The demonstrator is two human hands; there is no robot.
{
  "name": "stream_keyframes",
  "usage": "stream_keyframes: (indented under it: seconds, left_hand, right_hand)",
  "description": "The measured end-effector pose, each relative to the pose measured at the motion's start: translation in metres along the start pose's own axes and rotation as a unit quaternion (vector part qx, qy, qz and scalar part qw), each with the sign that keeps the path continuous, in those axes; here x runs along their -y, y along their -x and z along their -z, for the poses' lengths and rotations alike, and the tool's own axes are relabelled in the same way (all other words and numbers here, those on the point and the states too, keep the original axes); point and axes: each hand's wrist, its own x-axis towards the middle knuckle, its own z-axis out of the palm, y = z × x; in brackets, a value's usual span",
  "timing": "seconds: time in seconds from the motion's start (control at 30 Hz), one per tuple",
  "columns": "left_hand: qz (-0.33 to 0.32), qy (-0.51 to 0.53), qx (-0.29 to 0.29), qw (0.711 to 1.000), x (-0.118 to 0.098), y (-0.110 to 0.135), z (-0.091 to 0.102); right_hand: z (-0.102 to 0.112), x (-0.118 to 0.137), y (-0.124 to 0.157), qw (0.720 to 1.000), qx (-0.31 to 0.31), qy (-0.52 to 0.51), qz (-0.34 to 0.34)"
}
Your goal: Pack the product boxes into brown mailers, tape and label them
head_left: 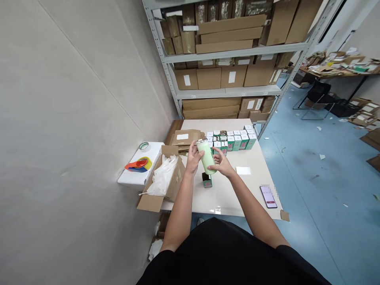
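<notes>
Phone [268, 196], one, screen lit: lay by the surface's [225, 202] near right corner. Cardboard box [173, 184], flaps open, white wrapping inside: stood at the left edge. Small green carton [207, 181], top open: stood upright, inward from the near edge. Pale green tumbler [206, 157], silver-topped, tilted: held above the surface, left hand [193, 159] curled around its upper part, right hand [222, 163] gripping its lower part between thumb and fingers. White card [243, 170]: lay flat towards the right edge. Green-and-white cartons [236, 141]: stood in rows towards the far right corner. Shelving [225, 93], box-laden: stood beyond the far edge.
</notes>
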Motion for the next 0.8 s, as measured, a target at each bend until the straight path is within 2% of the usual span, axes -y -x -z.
stream_keyframes:
  seconds: [0.07,0.13,0.2,0.3,0.47,0.6,0.67,0.73,0.8]
  left_hand:
    - [-0.01,-0.02,-0.006,1.0,-0.005,0.001,-0.005]
    - [0.0,-0.03,-0.022,0.999,-0.009,0.003,-0.008]
    - [0.018,-0.026,-0.026,0.999,-0.013,0.007,-0.011]
    - [0.021,-0.01,0.004,1.0,-0.016,0.015,-0.015]
    - [-0.003,0.007,0.004,1.0,-0.02,0.021,-0.022]
    - [-0.004,-0.022,-0.029,0.999,-0.022,0.021,-0.018]
    - [-0.006,-0.025,-0.029,0.999,-0.023,0.023,-0.016]
    - [-0.011,-0.02,-0.017,1.0,-0.023,0.025,-0.014]
    - [-0.022,-0.03,-0.012,0.999,-0.024,0.028,-0.013]
  right_hand:
    - [-0.002,0.004,0.003,0.999,-0.036,0.03,0.016]
    - [-0.003,0.007,0.009,0.998,-0.04,0.029,0.023]
    - [-0.003,0.01,0.015,1.0,-0.006,0.001,0.015]
    - [-0.006,0.015,0.023,0.999,0.035,-0.04,-0.002]
    - [-0.014,0.02,0.027,0.999,-0.022,-0.043,0.012]
    - [-0.013,0.019,0.026,0.999,0.032,-0.04,0.018]
    - [-0.013,0.018,0.026,0.997,0.056,-0.05,0.021]
    - [-0.015,0.017,0.026,0.998,0.044,-0.041,0.025]
    - [-0.018,0.016,0.027,1.0,0.003,-0.004,0.03]
